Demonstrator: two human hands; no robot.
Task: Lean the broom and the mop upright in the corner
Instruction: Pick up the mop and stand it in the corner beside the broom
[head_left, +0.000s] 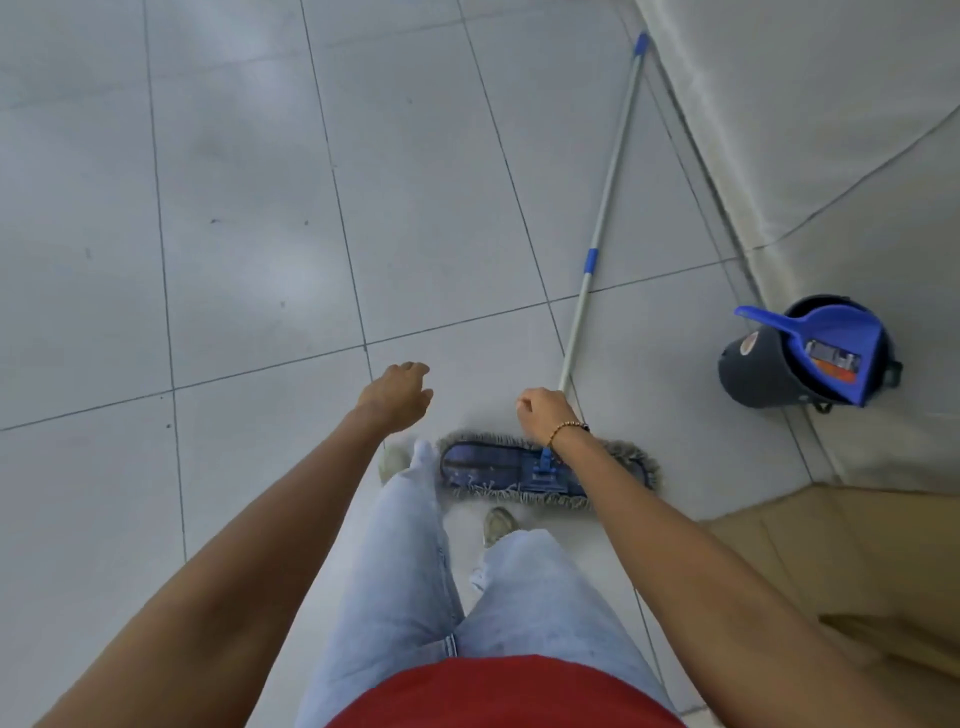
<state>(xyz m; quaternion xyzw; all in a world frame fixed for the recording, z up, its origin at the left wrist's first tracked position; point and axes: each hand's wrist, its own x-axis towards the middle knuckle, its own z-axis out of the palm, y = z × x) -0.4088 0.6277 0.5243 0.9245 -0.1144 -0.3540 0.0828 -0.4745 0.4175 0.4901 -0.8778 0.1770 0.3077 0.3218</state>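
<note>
Dustpan (826, 345) upright in bucket (753, 374) nr wall; mop (545, 467) flat.

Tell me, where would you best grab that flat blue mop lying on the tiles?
Probably the silver pole just above the flat blue mop head, from above. It lies low along the floor, thin enough to wrap. The right hand is there already.

Grey tiled floor (234, 208), flat mop (550, 470) lying on it, dark bucket (763, 374) near wall
</note>
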